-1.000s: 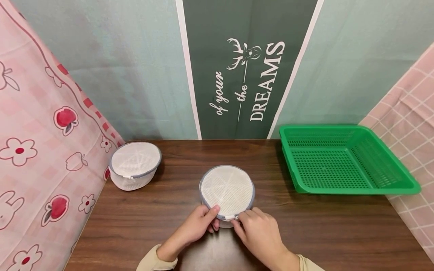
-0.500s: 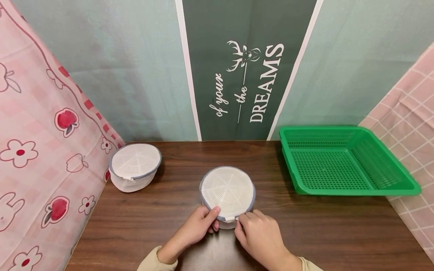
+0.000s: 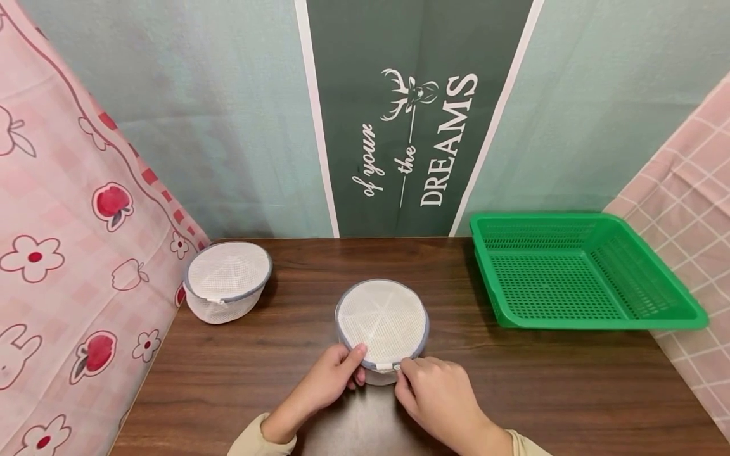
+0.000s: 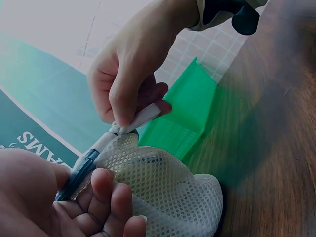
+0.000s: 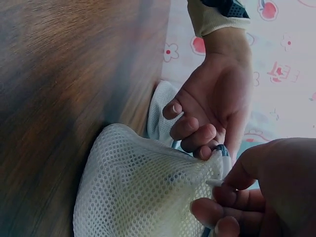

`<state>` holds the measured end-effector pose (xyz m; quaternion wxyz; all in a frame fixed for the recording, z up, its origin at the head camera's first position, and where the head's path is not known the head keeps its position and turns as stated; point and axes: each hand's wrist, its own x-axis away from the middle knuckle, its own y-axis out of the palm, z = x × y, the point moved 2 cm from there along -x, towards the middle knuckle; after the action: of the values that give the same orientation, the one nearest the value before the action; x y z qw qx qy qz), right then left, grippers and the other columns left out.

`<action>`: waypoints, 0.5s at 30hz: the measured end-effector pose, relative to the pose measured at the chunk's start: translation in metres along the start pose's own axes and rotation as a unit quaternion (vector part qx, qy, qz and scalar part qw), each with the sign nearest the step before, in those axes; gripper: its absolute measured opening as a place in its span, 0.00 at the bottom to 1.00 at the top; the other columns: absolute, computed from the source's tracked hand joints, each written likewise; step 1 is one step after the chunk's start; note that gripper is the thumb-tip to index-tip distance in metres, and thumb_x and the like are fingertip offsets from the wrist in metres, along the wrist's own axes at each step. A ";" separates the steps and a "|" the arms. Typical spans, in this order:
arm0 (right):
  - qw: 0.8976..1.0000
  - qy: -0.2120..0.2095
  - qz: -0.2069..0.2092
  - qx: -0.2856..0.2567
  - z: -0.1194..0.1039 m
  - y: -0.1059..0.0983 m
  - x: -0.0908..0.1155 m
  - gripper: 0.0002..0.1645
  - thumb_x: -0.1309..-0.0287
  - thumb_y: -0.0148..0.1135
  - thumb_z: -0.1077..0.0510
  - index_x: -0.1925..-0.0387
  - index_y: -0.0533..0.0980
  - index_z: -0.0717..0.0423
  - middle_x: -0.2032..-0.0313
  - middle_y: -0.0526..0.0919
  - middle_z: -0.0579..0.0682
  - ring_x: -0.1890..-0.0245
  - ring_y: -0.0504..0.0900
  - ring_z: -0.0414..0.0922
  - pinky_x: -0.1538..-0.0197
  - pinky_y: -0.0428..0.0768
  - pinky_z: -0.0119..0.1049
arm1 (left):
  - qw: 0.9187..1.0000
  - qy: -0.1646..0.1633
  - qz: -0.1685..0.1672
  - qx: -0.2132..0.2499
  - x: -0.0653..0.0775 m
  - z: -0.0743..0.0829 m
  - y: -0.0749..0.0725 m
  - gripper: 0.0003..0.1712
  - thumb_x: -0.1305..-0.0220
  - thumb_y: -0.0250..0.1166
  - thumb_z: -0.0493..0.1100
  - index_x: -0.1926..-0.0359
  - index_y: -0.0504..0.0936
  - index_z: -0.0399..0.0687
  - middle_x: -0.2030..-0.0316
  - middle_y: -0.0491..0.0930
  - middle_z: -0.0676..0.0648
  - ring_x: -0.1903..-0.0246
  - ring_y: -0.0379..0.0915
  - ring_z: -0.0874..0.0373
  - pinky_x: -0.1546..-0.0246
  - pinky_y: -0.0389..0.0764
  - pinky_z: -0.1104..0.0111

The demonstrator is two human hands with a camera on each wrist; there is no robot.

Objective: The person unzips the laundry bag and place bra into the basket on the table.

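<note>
**Holding a round mesh bag (image 3: 381, 322) by the near rim (image 4: 83, 170) with 2 hands**

Pinches the blue-grey rim at its near left with the left hand (image 3: 338, 375), thumb on the mesh top and the other fingers curled below. Pinches a small white tab (image 4: 146, 116) at the near right of the same rim, between thumb and bent fingers of the right hand (image 3: 438, 386). Leaves a short white patch (image 3: 384, 367) of rim in sight between the 2 hands. As for the bag: sits upright at the near middle of the wooden table (image 3: 274, 367), white top up. Wears a cream sleeve (image 3: 262, 437) at each wrist.

Has at the far left of the table a 2nd mesh bag (image 3: 230, 282), likewise white with a blue-grey rim, well apart from both hands. Has at the far right a green basket (image 3: 593, 322), rectangular and perforated. Shows at the back a pale green cloth (image 3: 239, 126) with a dark green panel (image 3: 353, 63) bearing white lettering and a deer head; at the left, a pink printed cloth (image 3: 63, 209) with apples and flowers; at the right, a pink gridded cloth (image 3: 701, 183).
</note>
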<state>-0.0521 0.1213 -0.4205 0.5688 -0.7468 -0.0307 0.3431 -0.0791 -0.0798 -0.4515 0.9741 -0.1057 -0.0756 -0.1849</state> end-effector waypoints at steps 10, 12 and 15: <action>1.000 -0.006 0.022 -0.012 0.000 0.002 -0.002 0.22 0.52 0.64 0.57 0.86 0.59 0.42 0.87 0.55 0.35 0.86 0.53 0.30 0.84 0.51 0.25 | 1.000 0.003 -0.014 0.003 0.002 0.003 0.005 0.23 0.22 0.56 0.48 0.68 0.80 0.32 0.77 0.78 0.51 0.78 0.72 0.62 0.76 0.78 0.69; 1.000 -0.006 0.021 -0.015 0.000 0.002 -0.002 0.22 0.52 0.64 0.57 0.86 0.59 0.42 0.87 0.55 0.35 0.86 0.54 0.30 0.84 0.52 0.26 | 1.000 -0.001 -0.020 0.011 0.002 0.003 0.008 0.24 0.22 0.56 0.48 0.67 0.80 0.29 0.78 0.77 0.51 0.78 0.72 0.62 0.76 0.77 0.70; 1.000 -0.009 0.018 -0.017 -0.001 0.002 -0.003 0.21 0.52 0.64 0.57 0.86 0.60 0.42 0.87 0.56 0.35 0.86 0.54 0.31 0.84 0.53 0.26 | 0.999 -0.008 -0.026 0.029 0.002 0.003 0.011 0.26 0.22 0.55 0.49 0.63 0.81 0.25 0.78 0.77 0.52 0.78 0.72 0.61 0.76 0.77 0.71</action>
<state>-0.0545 0.1188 -0.4211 0.5499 -0.7534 -0.0280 0.3594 -0.0737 -0.0702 -0.4504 0.9710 -0.0771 -0.0911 -0.2070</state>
